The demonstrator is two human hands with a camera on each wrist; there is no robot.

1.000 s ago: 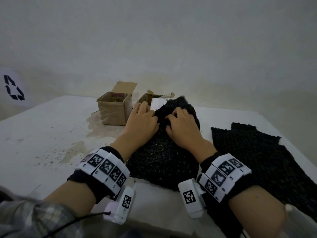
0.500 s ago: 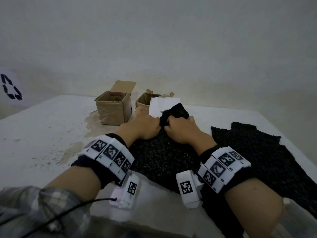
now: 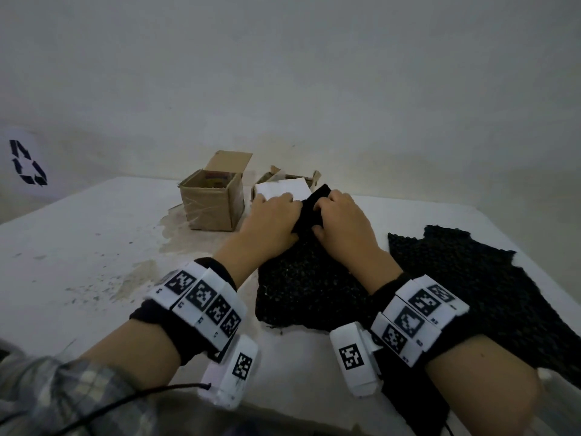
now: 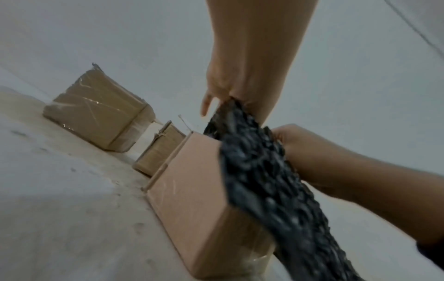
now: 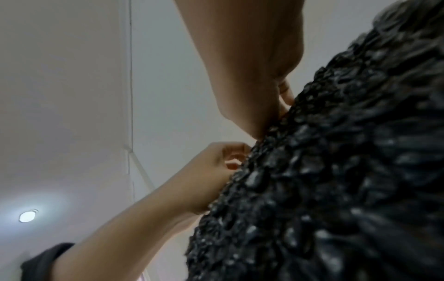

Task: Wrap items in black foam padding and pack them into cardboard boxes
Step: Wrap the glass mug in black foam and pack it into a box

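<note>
A black foam sheet (image 3: 308,278) lies in front of me and drapes up over a pale box (image 3: 283,190). In the left wrist view the same box (image 4: 197,190) stands on the table with the foam (image 4: 264,180) hanging over its right side. My left hand (image 3: 273,215) and right hand (image 3: 339,215) sit side by side on top of the box. Both pinch the bunched far edge of the foam with curled fingers. The right wrist view is mostly filled by the foam (image 5: 336,171), with my left hand (image 5: 211,171) gripping its edge.
An open cardboard box (image 3: 213,206) stands at the back left of the white table (image 3: 78,247). A second, torn box (image 3: 273,176) is behind the pale one. Another black foam sheet (image 3: 487,294) lies flat at the right, reaching the table's edge.
My hands went from lying flat on the foam to gripping its far edge. The foam has bunched up between them, and more of the pale box shows beyond my left hand.
</note>
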